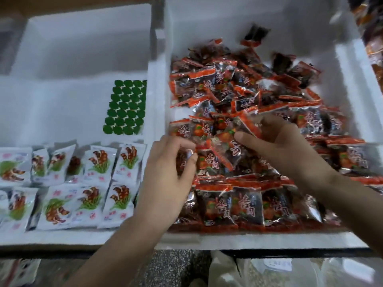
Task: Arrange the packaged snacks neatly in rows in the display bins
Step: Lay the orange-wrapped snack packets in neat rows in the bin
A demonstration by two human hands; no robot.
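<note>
Our left hand (165,172) curls its fingers round a red packet (183,160) in the white bin (352,90). Our right hand (284,148) pinches a bunch of packets (224,140) under its thumb. Past the fingertips lies the loose heap (238,90); by our wrists, a tidy row (246,206).

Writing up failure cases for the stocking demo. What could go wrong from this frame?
1. The right hand grips a loose fan of red packets while the left hand pinches at its edge. One could slip out and land on the neat front row.
2. The unsorted heap behind the hands is piled high and may slide forward over that row.
3. The glossy wrappers overlap, so placed packets may end up skewed.
</note>
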